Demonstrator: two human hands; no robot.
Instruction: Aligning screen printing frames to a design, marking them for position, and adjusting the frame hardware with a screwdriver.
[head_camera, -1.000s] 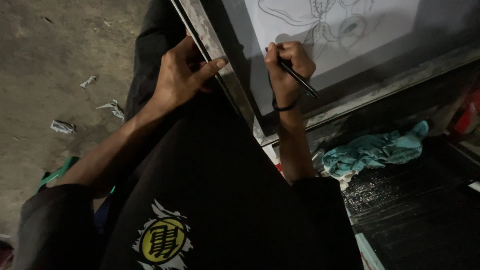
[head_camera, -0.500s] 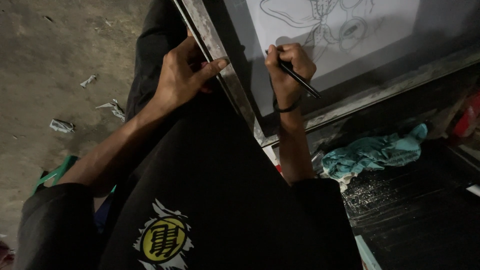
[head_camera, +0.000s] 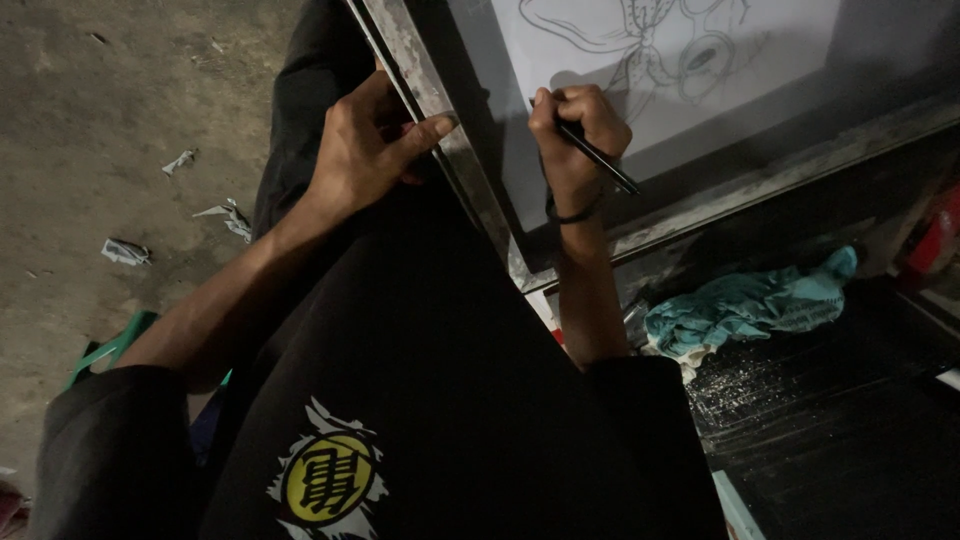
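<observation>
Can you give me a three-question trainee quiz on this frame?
1. True or false: the left hand grips the frame at its edge.
2. What does the right hand hold? A) brush B) pen C) rag
3. Fill in: the rag lies to the ____ of the right forearm.

Key: 1 true. 2 B; the pen tip meets the sheet that bears a line drawing. 3 right; the teal rag sits on the dark surface, apart from both hands.

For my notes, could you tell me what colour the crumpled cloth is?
The cloth is teal, seen in the head view.
</observation>
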